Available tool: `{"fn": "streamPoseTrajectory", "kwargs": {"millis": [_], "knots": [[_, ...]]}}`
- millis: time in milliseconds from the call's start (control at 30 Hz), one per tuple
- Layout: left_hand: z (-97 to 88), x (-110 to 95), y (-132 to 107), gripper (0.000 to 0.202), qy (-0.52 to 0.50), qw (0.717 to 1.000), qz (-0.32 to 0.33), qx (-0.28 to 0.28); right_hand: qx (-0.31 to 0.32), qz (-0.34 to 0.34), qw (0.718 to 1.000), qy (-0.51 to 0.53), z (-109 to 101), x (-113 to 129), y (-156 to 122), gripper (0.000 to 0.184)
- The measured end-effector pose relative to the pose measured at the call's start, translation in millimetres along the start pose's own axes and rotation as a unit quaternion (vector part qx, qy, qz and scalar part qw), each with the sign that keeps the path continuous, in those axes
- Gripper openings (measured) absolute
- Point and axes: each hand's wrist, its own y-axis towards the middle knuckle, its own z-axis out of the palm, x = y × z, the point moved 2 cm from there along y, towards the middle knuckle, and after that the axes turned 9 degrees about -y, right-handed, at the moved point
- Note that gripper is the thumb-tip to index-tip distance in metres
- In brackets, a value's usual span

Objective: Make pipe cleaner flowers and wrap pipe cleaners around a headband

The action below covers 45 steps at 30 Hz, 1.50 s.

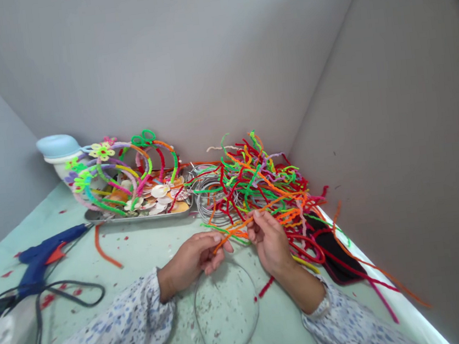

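Spanning both hands [209, 254] [267, 240]: orange strand [236, 230], apparently

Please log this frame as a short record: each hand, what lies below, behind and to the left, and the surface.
left hand: fingers closed on an orange fuzzy strand
right hand: pinching orange strand too; whether one piece or several, unclear
below hands: thin grey open loop
behind: tangled pile of coloured strands, grey wire coils, metal tray with seashells
left: blue glue gun
surface: pale green table, scattered red bits
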Motion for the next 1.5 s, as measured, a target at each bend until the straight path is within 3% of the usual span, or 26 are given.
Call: {"fn": "streamPoseTrajectory", "kwargs": {"millis": [433,600,733,833,967,1067,1133,1200,1333,1500], "knots": [[3.3,-5.0,-2.3,0.022,-0.007,1.000,-0.001,-0.018,-0.029,-0.003,1.000,-0.009,-0.6,1.8,-1.2,0.020],[1.6,-4.1,-0.7,0.021,0.035,0.998,0.008,-0.046,-0.041,-0.004,0.999,-0.009,-1.9,2.2,-1.2,0.020],[-3.6,0.5,3.3,0.019,0.128,0.987,0.036,-0.092,-0.042,-0.014,0.999,-0.009,-3.4,2.8,-0.5,0.020],[-1.9,-1.0,1.2,0.018,0.263,0.951,0.106,-0.122,-0.052,-0.017,0.998,-0.019,-4.5,2.3,0.1,0.021],[5.9,-6.0,-6.9,0.020,0.461,0.855,0.182,-0.152,-0.061,-0.020,0.997,-0.037,-4.6,2.5,1.0,0.023],[5.9,-5.9,-9.2,0.019,0.507,0.819,0.197,-0.186,-0.069,-0.002,0.997,-0.023,-3.8,3.2,2.3,0.023],[3.0,-4.4,-8.3,0.020,0.488,0.826,0.194,-0.207,-0.073,0.004,0.997,-0.008,-3.4,3.5,3.2,0.023],[0.5,-3.1,-7.0,0.022,0.443,0.850,0.186,-0.214,-0.071,0.000,0.997,-0.004,-3.1,3.6,3.6,0.022],[2.5,-5.8,-8.1,0.029,0.348,0.902,0.173,-0.188,-0.051,-0.006,0.998,-0.029,-2.5,3.6,2.7,0.024],[1.4,-11.7,-10.4,0.036,0.317,0.915,0.171,-0.183,-0.049,0.008,0.999,0.007,-1.5,5.8,1.2,0.022]]}}
